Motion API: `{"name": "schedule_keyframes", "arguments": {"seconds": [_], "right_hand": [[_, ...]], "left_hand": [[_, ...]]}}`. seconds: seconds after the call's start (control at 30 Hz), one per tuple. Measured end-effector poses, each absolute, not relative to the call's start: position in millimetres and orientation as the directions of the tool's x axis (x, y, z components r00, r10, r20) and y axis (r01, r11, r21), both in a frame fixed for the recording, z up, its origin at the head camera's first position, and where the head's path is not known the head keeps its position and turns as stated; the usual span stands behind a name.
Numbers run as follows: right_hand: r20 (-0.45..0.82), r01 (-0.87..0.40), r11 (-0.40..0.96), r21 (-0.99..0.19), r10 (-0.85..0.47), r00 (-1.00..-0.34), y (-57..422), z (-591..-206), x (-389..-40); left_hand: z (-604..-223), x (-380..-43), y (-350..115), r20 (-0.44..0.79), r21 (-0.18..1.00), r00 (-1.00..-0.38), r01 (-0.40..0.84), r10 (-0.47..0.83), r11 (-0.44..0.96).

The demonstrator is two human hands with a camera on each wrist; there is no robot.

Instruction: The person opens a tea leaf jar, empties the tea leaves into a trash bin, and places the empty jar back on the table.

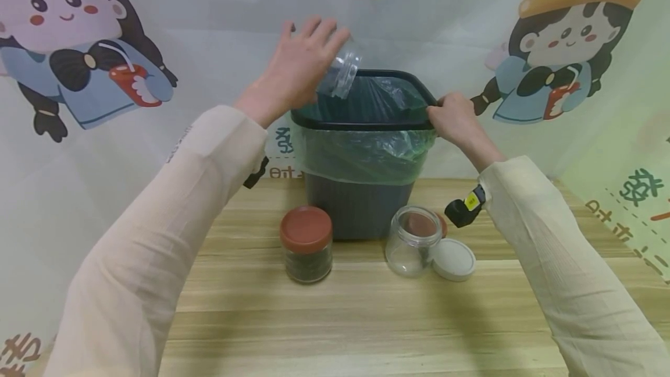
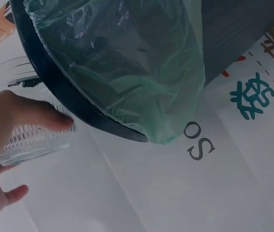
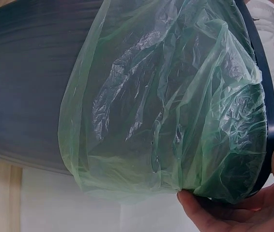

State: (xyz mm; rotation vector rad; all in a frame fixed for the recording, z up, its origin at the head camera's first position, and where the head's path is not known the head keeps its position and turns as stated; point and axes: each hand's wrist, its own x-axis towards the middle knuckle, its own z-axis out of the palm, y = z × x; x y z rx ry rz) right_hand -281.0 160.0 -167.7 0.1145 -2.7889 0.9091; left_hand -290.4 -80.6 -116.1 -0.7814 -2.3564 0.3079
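My left hand (image 1: 300, 66) grips a clear jar (image 1: 344, 73) and holds it tilted over the left side of a dark trash bin (image 1: 361, 208). In the left wrist view, the thumb (image 2: 40, 113) lies across the jar (image 2: 35, 147), and a dark bit shows near its mouth. A green plastic bag (image 1: 361, 156) lines the bin and folds down over the black rim (image 1: 366, 126). At the bin's right corner, my right hand (image 1: 456, 116) pinches the rim and bag. The right wrist view shows those fingers (image 3: 200, 212) partly under the bag's edge.
On the wooden table (image 1: 340, 330), a jar with a red lid (image 1: 307, 243) and dark contents stands before the bin, to the left. An open clear jar (image 1: 408, 255) stands to the right, beside a white lid (image 1: 454, 259); a reddish-brown lid (image 1: 442, 226) is partly hidden behind it.
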Motion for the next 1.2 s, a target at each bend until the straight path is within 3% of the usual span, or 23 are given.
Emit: {"name": "schedule_keyframes", "arguments": {"seconds": [0.17, 0.37, 0.63, 0.97, 1.2], "right_hand": [[0.216, -0.138, 0.793, -0.593, -0.008, -0.976, 159.7, -168.0, -280.6], [0.219, -0.142, 0.785, -0.603, -0.008, -0.976, 160.6, -168.3, -280.6], [0.218, -0.139, 0.778, -0.613, -0.003, -0.976, 160.8, -169.2, -279.5], [0.191, -0.111, 0.771, -0.628, 0.015, -0.981, 158.8, -171.5, -278.3], [0.249, -0.139, 0.766, -0.628, 0.028, -0.968, 160.0, -177.2, -276.4]], "left_hand": [[-116.3, -286.7, -81.1, 0.482, -0.216, -0.729, 0.438, 0.486, 0.872], [-115.6, -286.5, -83.2, 0.468, -0.045, -0.805, 0.391, 0.365, 0.919], [-120.4, -286.3, -88.5, 0.47, 0.227, -0.846, 0.391, 0.251, 0.892], [-128.9, -286.3, -92.5, 0.467, 0.439, -0.865, 0.407, 0.184, 0.801], [-133.3, -284.7, -93.9, 0.428, 0.618, -0.903, 0.327, 0.044, 0.715]]}}
